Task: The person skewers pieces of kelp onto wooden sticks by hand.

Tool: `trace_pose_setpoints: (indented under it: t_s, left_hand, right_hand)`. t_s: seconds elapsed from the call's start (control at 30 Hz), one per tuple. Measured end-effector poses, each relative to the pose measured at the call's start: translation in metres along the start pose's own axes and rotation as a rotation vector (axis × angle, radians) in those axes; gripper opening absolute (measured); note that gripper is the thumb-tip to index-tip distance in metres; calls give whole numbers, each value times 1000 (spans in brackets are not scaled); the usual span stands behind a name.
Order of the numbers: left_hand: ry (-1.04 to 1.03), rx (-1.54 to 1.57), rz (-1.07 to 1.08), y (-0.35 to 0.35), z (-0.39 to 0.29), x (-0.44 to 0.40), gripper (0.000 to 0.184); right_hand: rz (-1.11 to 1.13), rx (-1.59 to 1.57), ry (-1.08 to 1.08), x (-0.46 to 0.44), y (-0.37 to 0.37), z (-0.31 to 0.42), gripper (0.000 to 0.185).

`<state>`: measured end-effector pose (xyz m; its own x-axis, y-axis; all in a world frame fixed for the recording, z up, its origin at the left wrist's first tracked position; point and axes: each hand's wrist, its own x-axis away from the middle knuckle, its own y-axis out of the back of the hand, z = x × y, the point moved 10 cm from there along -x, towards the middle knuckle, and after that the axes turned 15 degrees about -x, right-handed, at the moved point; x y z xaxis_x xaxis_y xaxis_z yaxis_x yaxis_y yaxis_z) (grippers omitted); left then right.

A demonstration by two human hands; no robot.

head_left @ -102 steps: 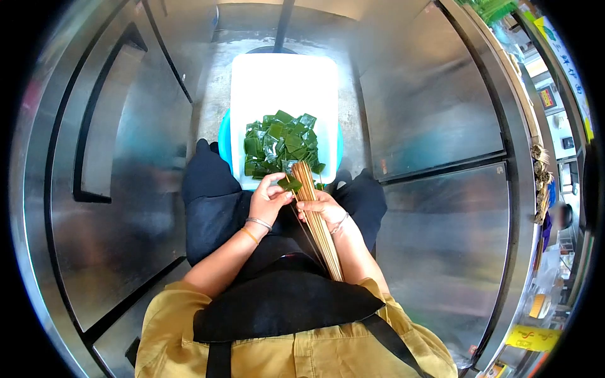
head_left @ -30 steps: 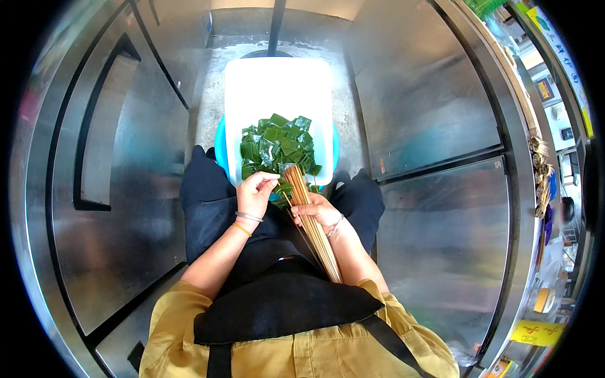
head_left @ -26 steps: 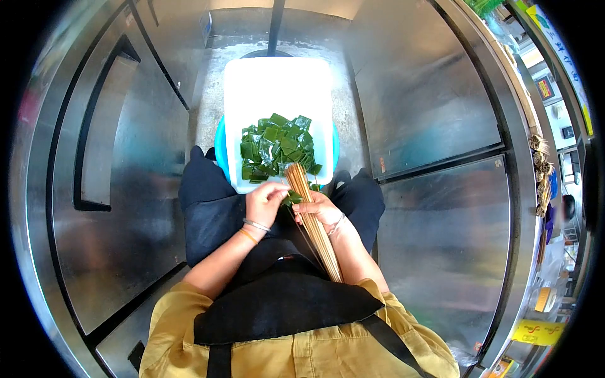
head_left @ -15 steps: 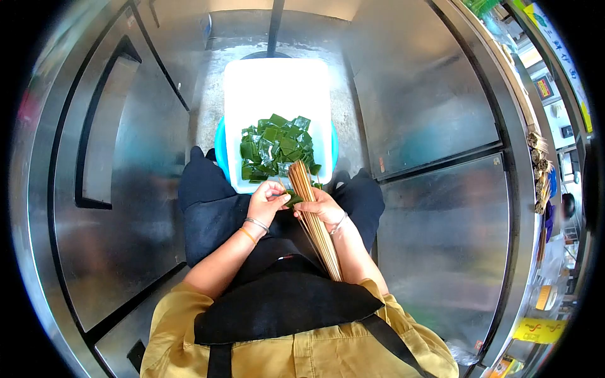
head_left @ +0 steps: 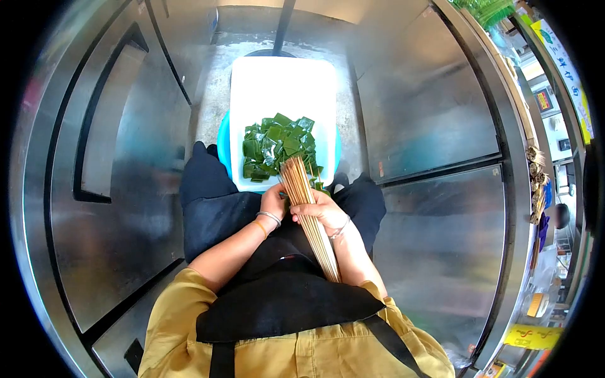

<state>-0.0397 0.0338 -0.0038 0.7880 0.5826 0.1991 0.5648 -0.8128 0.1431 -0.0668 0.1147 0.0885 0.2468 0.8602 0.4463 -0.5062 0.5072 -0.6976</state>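
Note:
A thick bundle of thin wooden sticks [head_left: 313, 230] leans across my lap, and my right hand [head_left: 324, 213] is wrapped round it near its upper part. My left hand [head_left: 273, 203] is just left of the bundle, its fingers partly hidden behind the sticks. What its fingertips hold, if anything, is hidden; a bit of dark green shows beside them. Beyond my hands, a pile of glossy green square pieces [head_left: 280, 146] lies in the near half of a white tray [head_left: 283, 82]. A few green pieces show just right of the sticks' top ends.
The white tray rests over a blue basin [head_left: 224, 142] between my knees. Stainless steel cabinet doors [head_left: 120, 164] stand close on the left, and more steel doors [head_left: 441, 233] on the right. At the far right is a shelf edge with bundled dry stalks [head_left: 537, 183] and packages.
My left hand has moved right and in behind the bundle, and the green piece at its fingertips is now mostly out of sight. The view has shifted slightly. My right hand keeps the sticks.

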Motion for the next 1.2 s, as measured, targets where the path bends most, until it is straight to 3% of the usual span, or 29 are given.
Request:
trace_pose_setpoints:
  t_s: [0.07, 0.2, 0.27, 0.33, 0.53, 0.6, 0.67, 0.7, 0.73, 0.8, 0.97, 1.2]
  left_hand:
    - [104, -169, -30, 13, 5, 2, 9]
    - [161, 161, -101, 29, -18, 12, 11]
    - [94, 193, -85, 25, -22, 12, 11]
    - [-204, -33, -9, 10, -53, 16, 10]
    - [-225, -362, 46, -7, -72, 18, 16]
    - [-228, -446, 71, -11, -69, 14, 16]
    - [-258, -412, 71, -13, -45, 2, 17]
    - [-91, -113, 64, -16, -1, -10, 16]
    - [-4, -198, 73, -8, -2, -11, 16]
    - [224, 125, 42, 3, -8, 2, 17]
    - [217, 67, 96, 11, -42, 8, 15]
    - [325, 95, 156, 7, -36, 0, 16]
  right_hand:
    - [-48, -49, -33, -2, 13, -4, 27]
    - [-90, -82, -20, -9, 56, -14, 21]
    - [-87, -107, -13, -9, 60, -13, 21]
    - [-92, -124, -2, -8, 59, -10, 21]
    - [-92, -171, 69, 6, 44, 12, 22]
    - [144, -358, 10, 10, 8, 16, 21]
    - [142, -360, -76, 5, 3, 3, 21]
    - [122, -321, -73, -1, 12, -4, 20]
    - [104, -281, -70, -9, 21, -11, 19]
    - [41, -273, -86, -14, 40, -16, 18]
    - [19, -127, -77, -18, 47, -19, 20]
    - [5, -108, -44, -17, 56, -15, 22]
